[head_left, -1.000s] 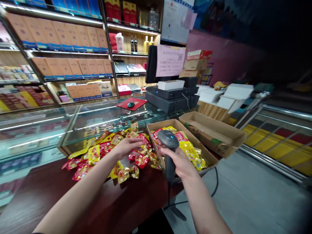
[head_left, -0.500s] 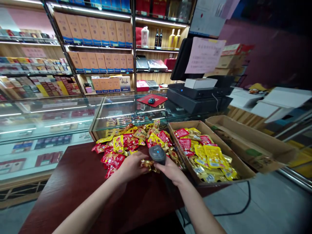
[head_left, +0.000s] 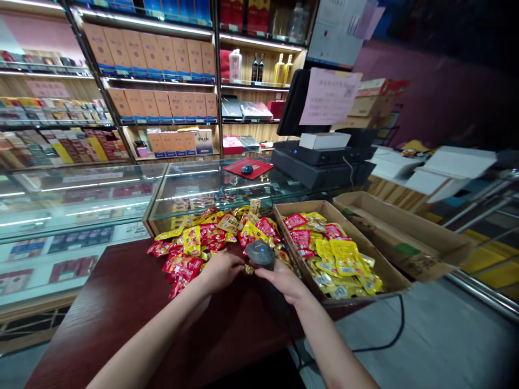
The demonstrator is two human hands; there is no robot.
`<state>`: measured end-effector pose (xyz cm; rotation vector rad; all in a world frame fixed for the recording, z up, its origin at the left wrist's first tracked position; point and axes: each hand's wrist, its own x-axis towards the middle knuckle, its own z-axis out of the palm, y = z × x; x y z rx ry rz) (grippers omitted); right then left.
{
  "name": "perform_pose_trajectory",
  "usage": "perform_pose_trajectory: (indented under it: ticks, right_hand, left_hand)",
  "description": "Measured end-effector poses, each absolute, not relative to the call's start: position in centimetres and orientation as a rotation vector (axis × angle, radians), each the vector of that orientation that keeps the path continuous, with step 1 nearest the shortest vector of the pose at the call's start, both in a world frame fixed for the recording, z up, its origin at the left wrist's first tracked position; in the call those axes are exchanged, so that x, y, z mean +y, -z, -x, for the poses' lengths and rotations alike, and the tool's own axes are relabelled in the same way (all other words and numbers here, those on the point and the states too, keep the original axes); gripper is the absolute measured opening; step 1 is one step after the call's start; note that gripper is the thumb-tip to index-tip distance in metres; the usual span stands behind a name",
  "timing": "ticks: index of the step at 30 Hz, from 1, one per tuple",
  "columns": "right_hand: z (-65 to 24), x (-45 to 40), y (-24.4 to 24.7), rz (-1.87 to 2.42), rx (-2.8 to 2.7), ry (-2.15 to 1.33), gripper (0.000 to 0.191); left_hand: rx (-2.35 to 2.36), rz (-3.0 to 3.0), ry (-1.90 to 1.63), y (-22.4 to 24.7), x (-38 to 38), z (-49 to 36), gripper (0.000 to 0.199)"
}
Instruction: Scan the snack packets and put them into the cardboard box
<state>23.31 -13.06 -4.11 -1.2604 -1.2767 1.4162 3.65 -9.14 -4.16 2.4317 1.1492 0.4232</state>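
Observation:
A dark handheld scanner [head_left: 260, 254] with a small blue light is held in my right hand [head_left: 284, 279], its fingers wrapped round the handle. Close by on its left, my left hand [head_left: 221, 271] is closed on a small gold packet [head_left: 249, 269], mostly hidden between the two hands. Beyond the hands a heap of red and yellow snack packets [head_left: 192, 240] spreads over the dark red table. On the right, an open cardboard box [head_left: 279, 216] holds more yellow and red packets [head_left: 344, 256].
Behind the heap stands a glass counter [head_left: 194, 181] with a mouse [head_left: 247, 169] on a red mat. A monitor [head_left: 294, 102] rises above a black till [head_left: 320, 167]. Another cardboard box [head_left: 433, 237] lies at the right. A black cable [head_left: 399, 329] hangs below.
The view has shifted slightly, moving the scene a little left. Less of the gold packet shows between my hands. The scanner stays in my right hand.

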Motion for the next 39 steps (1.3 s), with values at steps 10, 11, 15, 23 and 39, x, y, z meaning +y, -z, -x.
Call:
perform_pose_trajectory:
  ticks: [10,11,15,23,39]
  right_hand:
    - [-23.6,-11.9,1.2,1.172,-1.125,-1.472,0.034]
    - [-23.6,-11.8,1.0,1.176,-1.133,-1.457,0.035]
    - [-23.6,-11.0,-0.3,1.171,-1.27,-1.387,0.034]
    - [-22.4,-9.9,-2.8,0.97,-1.841,-1.29,0.041]
    - [-20.9,-15.8,-1.5,1.117,-1.18,-1.437,0.033]
  left_hand:
    - [1.229,-1.678,-0.627,3.6,-5.7,-3.4,0.038]
    - [1.197,-1.61,-0.609,3.5,-5.7,-3.5,0.039]
    - [1.034,-1.475,-0.534,2.1,-6.1,-3.5,0.038]
    - [0.803,-1.458,-0.471,0.0,-6.0,-3.9,0.039]
    - [1.003,-1.051,-0.701,1.8,-2.1,-1.8,0.049]
